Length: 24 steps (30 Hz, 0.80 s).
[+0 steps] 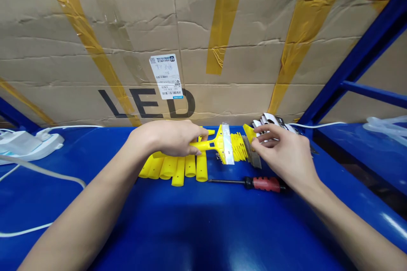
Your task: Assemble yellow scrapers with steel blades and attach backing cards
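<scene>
My left hand (173, 137) is closed around the handle of a yellow scraper (218, 143), whose wide head points right and carries a silvery strip across it. My right hand (288, 148) pinches a small flat yellow plate (249, 132) between thumb and fingers. Between the hands lies a row of thin yellow plates (238, 147), with dark metal blades (253, 154) at its right end. Several yellow handles (178, 170) lie side by side under my left hand. In front of the row is a screwdriver (262, 183) with a red and black grip. Small screws are partly hidden behind the scraper.
Black-and-white packets (270, 119) lie behind my right hand. A large taped cardboard box (203, 42) stands along the back of the blue shelf (203, 228). At left are a white power strip (47, 146) and cables. A blue post (352, 55) rises at right.
</scene>
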Each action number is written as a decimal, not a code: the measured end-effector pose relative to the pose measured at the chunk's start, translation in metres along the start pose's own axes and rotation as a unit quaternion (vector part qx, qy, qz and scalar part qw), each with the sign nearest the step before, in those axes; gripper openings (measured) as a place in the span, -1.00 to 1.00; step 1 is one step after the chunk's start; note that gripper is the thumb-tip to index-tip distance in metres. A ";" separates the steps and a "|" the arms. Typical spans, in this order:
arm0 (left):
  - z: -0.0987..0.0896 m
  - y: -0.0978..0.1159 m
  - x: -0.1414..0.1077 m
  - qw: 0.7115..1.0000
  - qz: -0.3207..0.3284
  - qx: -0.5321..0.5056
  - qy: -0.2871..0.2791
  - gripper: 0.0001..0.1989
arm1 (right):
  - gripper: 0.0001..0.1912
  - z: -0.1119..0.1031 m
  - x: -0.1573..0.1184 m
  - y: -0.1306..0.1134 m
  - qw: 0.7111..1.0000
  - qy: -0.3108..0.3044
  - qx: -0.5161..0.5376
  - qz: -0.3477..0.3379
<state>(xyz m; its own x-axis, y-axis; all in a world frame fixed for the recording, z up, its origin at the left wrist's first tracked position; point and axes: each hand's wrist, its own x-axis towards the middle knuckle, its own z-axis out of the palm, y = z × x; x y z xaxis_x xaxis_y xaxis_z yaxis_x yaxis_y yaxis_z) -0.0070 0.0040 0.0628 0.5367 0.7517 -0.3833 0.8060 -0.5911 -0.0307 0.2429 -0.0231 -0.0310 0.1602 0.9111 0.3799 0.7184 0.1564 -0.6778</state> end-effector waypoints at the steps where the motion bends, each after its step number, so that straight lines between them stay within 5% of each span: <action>1: 0.000 0.000 0.000 1.000 -0.002 0.000 -0.001 -0.40 | -0.72 -0.001 0.000 -0.002 0.998 -0.007 0.059 0.029; 5: 0.000 0.000 0.001 1.000 -0.007 -0.001 -0.002 -0.40 | -0.40 -0.002 0.003 -0.006 0.939 -0.048 0.308 0.146; 10: 0.003 -0.003 0.002 1.000 0.014 -0.005 0.004 -0.45 | -0.75 -0.001 0.006 -0.003 0.856 -0.116 0.443 0.240; 13: 0.003 -0.004 0.003 1.000 0.017 -0.001 0.004 -0.46 | -0.75 0.000 0.008 -0.003 0.821 -0.121 0.491 0.266; 24: 0.000 0.000 0.002 1.000 0.002 0.005 -0.008 -0.41 | -0.81 0.000 0.010 0.000 0.784 -0.111 0.535 0.293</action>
<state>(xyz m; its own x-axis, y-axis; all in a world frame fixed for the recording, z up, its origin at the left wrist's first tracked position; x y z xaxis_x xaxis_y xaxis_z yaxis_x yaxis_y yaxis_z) -0.0058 0.0052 0.0616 0.5353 0.7453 -0.3974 0.8016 -0.5966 -0.0393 0.2444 -0.0143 -0.0270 0.0440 0.9714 -0.2335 -0.4335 -0.1920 -0.8805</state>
